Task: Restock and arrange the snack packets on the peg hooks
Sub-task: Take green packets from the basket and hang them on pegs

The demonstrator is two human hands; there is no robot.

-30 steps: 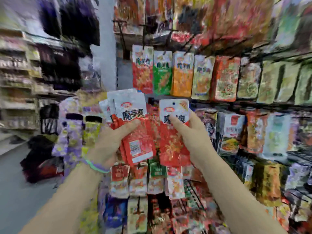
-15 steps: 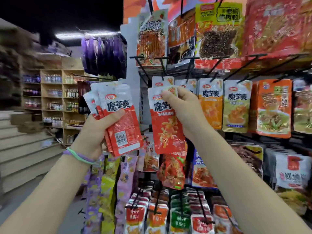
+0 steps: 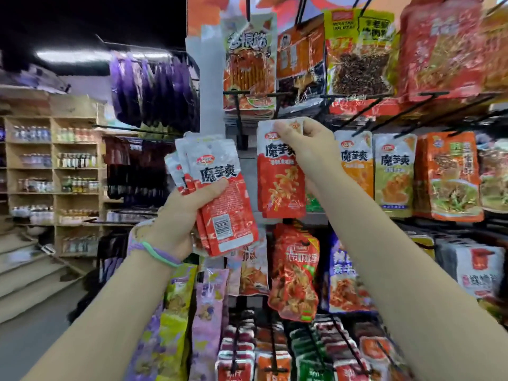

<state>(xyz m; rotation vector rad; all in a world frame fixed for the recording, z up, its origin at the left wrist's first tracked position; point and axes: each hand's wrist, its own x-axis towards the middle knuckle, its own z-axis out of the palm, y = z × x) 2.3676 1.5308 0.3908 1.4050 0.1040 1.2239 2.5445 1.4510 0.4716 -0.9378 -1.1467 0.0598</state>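
Note:
My left hand (image 3: 182, 215) grips a fanned stack of red-and-white snack packets (image 3: 220, 193), backs toward me, at centre left. My right hand (image 3: 308, 149) pinches the top edge of a single red packet (image 3: 281, 182) and holds it up against the rack, just below a black peg hook (image 3: 264, 94). The same row continues to the right with an orange packet (image 3: 356, 163) and a green packet (image 3: 394, 171) of the same brand hanging on their hooks. Whether the held packet's hole is on a hook is hidden by my fingers.
Larger snack bags (image 3: 248, 64) hang on the row above, and more packets (image 3: 294, 273) fill the rows below. Purple bags (image 3: 154, 86) hang at the rack's left end. Wooden shelves of bottles (image 3: 55, 171) stand far left beside an aisle floor.
The view has risen from the lower rows. My right hand has lifted the single red packet up and rightward to the hook row; my left hand keeps the stack at about the same place.

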